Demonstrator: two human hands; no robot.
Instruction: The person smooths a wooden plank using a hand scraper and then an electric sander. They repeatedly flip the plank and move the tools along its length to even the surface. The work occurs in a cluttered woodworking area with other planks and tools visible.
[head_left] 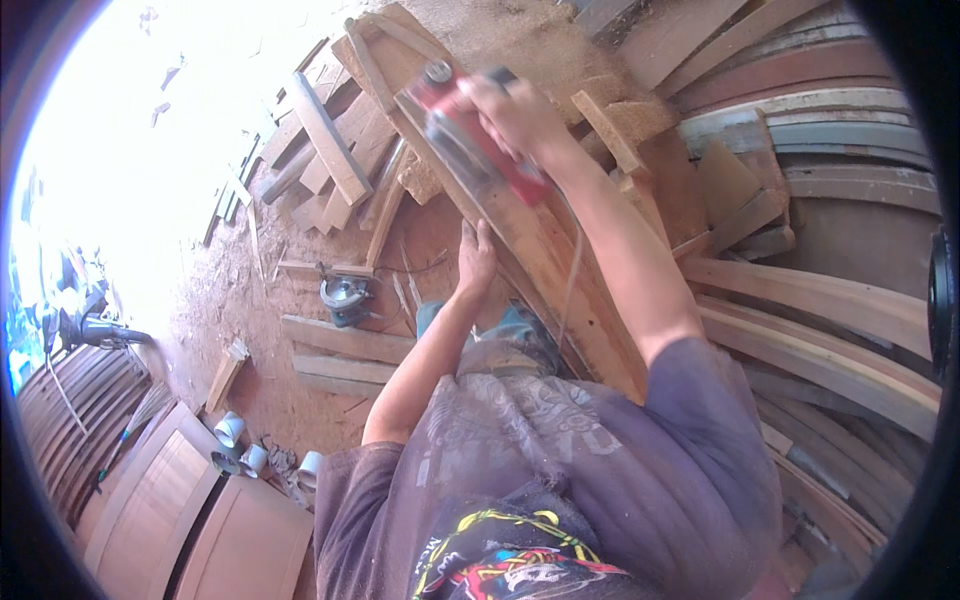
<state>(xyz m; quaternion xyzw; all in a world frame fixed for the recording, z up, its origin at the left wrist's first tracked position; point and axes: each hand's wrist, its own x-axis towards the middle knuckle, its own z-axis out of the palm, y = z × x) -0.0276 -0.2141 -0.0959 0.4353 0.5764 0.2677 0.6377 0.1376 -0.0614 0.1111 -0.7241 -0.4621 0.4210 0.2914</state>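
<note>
My right hand point(518, 115) is wrapped round the handle of a red electric planer point(500, 165), which is blurred by motion. The planer sits over the far part of a long wooden board point(560, 265) that slants from the upper left down to my right side. Against the board's left edge rests my left hand point(478, 262), its fingers stretched out and touching the wood. A thin cord point(574, 280) trails from the planer back over the board toward me.
A circular saw point(347, 297) lies on the floor to the left, near loose offcuts point(330, 140). Stacked curved planks point(820, 300) fill the right side. Panels point(160, 490) and small cans point(230, 430) stand at the lower left. Sawdust point(545, 40) covers the far floor.
</note>
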